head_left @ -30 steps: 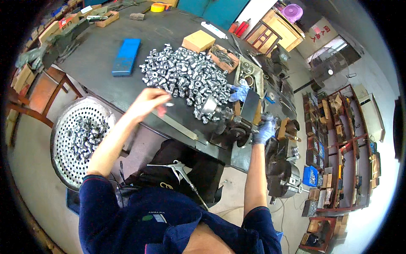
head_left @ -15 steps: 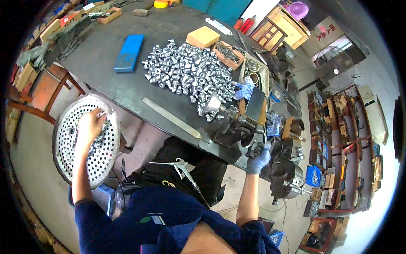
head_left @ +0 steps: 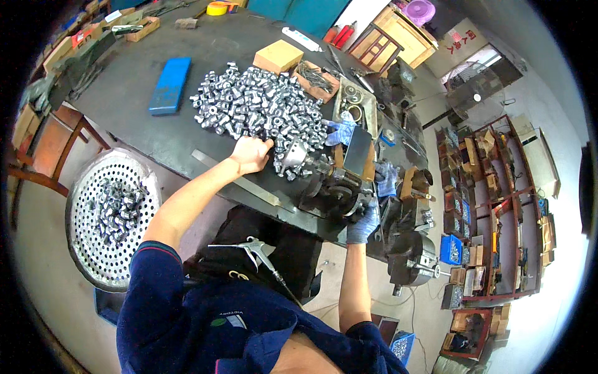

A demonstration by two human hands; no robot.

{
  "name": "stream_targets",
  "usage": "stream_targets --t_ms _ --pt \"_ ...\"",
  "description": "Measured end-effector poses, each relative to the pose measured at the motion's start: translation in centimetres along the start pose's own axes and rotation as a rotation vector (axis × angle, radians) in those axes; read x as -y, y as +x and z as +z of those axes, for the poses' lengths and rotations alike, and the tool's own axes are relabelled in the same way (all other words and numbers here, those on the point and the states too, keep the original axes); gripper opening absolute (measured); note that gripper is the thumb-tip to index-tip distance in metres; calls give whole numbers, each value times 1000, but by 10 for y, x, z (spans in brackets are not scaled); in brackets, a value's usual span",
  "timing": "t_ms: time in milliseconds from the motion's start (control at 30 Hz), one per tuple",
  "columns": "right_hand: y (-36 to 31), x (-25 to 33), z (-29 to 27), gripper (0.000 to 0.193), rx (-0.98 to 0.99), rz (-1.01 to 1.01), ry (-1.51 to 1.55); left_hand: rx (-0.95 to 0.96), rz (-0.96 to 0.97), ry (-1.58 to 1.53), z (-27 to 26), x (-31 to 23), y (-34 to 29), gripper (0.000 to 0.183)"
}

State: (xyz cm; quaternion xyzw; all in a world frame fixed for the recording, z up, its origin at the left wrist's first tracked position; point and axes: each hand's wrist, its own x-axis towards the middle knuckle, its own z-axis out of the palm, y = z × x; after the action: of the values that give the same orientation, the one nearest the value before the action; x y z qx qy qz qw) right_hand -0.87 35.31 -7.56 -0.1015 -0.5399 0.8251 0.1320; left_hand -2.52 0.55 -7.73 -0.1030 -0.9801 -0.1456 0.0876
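Observation:
My bare left hand (head_left: 251, 154) is closed at the near edge of a heap of shiny metal fittings (head_left: 255, 103), left of a small machine's chuck (head_left: 295, 154). Its curled fingers hide whatever they hold. On my right hand (head_left: 363, 224) is a blue-grey glove with dark fingertips. That hand is closed at the dark handwheel (head_left: 365, 204) on the right of the machine (head_left: 333, 194), its grip partly hidden. To my left, a round perforated metal tray (head_left: 80, 215) carries a smaller pile of fittings (head_left: 118, 212).
A flat metal bar (head_left: 246, 185) lies along the bench's near edge. Behind the fittings are a blue case (head_left: 169, 86) and a yellow block (head_left: 278, 57). An air blow gun (head_left: 255, 249) rests on my lap. Shelving (head_left: 498, 206) stands at the right.
My left hand has moved from the perforated tray, right and up, to the fittings beside the chuck. My right hand has shifted up and left to the handwheel. The view has shifted slightly.

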Motion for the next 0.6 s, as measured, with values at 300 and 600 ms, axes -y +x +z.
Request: stream_targets --t_ms 300,600 --pt "-5 1 -1 42 37 -4 86 -7 -42 -1520 -77 -11 -36 19" --pt "1 -7 -12 31 -125 5 23 26 -55 -1571 -79 -28 -21 20"
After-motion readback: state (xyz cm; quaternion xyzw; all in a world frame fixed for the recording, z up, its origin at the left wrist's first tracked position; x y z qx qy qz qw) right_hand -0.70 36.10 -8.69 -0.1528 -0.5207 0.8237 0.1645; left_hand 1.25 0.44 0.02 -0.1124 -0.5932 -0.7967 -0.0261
